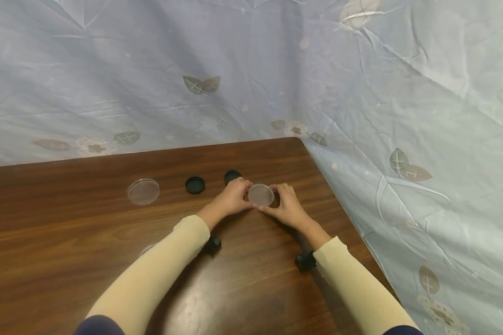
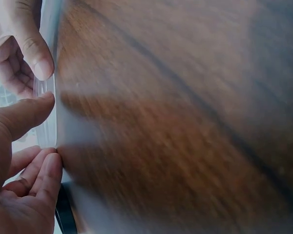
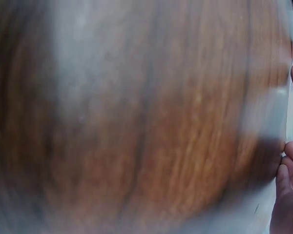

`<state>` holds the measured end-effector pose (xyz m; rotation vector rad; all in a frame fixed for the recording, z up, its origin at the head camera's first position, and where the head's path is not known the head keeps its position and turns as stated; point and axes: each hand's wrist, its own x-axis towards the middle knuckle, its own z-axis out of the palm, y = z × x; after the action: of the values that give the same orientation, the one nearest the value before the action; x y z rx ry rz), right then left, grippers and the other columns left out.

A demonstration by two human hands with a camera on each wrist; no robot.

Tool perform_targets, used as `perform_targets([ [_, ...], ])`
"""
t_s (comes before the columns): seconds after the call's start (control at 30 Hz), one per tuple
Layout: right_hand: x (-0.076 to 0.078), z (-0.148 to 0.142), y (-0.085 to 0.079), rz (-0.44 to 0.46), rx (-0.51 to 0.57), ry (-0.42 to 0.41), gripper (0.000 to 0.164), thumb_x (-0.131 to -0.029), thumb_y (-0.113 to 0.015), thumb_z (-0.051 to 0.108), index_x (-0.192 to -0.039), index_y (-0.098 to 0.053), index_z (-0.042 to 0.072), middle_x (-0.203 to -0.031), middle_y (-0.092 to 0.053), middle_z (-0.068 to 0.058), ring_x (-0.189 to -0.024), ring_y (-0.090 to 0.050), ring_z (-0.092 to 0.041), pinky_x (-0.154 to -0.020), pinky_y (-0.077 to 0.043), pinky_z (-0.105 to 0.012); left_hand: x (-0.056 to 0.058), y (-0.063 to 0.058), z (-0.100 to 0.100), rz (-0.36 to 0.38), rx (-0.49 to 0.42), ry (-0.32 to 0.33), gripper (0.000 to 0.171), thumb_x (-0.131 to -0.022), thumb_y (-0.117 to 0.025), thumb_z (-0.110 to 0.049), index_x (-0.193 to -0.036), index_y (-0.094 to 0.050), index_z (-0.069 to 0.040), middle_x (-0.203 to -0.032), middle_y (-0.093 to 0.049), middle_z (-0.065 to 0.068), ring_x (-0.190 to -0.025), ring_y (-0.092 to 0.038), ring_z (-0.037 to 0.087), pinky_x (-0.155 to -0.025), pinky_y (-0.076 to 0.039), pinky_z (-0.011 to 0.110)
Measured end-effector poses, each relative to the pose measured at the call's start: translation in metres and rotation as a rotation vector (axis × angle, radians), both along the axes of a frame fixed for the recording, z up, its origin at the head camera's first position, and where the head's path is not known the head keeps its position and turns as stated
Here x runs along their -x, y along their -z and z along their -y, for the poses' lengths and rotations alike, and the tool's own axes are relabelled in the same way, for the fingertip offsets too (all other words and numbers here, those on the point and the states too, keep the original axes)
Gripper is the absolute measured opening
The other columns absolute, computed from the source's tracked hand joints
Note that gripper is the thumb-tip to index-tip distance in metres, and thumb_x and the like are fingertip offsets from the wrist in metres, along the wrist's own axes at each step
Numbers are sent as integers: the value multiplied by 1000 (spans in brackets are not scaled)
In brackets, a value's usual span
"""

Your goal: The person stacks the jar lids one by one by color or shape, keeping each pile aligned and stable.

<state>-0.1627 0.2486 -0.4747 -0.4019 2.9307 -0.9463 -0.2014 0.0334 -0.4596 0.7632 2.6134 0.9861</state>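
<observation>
A clear round petri dish [image 1: 261, 195] lies flat on or just at the tabletop between both hands. My left hand [image 1: 234, 197] grips its left edge, the thumb near the front and the fingers toward the back. Opposite it, my right hand [image 1: 288, 208] holds the right edge in the same way. From the left wrist the dish [image 2: 49, 122] appears edge-on, with both thumbs against its near rim. Just behind the left hand sits a black round dish [image 1: 232, 176], partly covered by the fingers.
On the brown wooden table [image 1: 251, 279] another black round dish [image 1: 194, 185] stands further left, then a larger clear dish [image 1: 144, 191]. A clear rim [image 1: 147, 249] peeks out beside the left sleeve. Patterned cloth [image 1: 243, 56] hangs behind and at the right.
</observation>
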Motion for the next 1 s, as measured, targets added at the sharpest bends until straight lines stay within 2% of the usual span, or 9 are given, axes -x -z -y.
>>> perform_targets([
  [0.2, -1, 15, 0, 25, 24, -33, 71, -86, -88, 30, -138, -54, -3, -135, -59, -21, -126, -50, -37, -110, -47, -52, -7, 1, 15, -15, 25, -18, 55, -90, -84, -20, -133, -63, 6, -125, -64, 20, -117, -61, 32, -105, -56, 44],
  [0.33, -4, 24, -2, 49, 36, -53, 72, -87, -87, 31, -141, -53, -3, -137, -58, -21, -127, -51, -36, -110, -48, -52, -14, -3, 27, -29, 33, -26, 56, -90, -84, -23, -133, -63, 5, -125, -64, 20, -116, -62, 32, -103, -57, 44],
  [0.53, -10, 39, -14, 17, 59, -86, 74, -87, -87, 30, -143, -51, -3, -137, -57, -20, -125, -52, -35, -106, -51, -52, -26, -20, 48, -56, 1, -39, 57, -89, -86, -23, -134, -63, 4, -125, -63, 18, -114, -64, 32, -99, -59, 45],
  [0.77, -20, 63, -34, -26, 106, -131, 73, -85, -89, 25, -142, -52, -2, -137, -57, -20, -128, -53, -36, -111, -50, -53, -45, -41, 77, -111, -5, -59, 58, -88, -87, -23, -134, -63, 4, -122, -65, 17, -111, -66, 31, -98, -60, 44],
  [1.0, -34, 91, -49, -56, 118, -177, 75, -83, -90, 24, -142, -52, -2, -135, -58, -19, -128, -54, -35, -111, -52, -52, -67, -53, 106, -193, -21, -86, 56, -86, -88, -21, -130, -65, 5, -119, -65, 18, -107, -65, 30, -95, -60, 47],
])
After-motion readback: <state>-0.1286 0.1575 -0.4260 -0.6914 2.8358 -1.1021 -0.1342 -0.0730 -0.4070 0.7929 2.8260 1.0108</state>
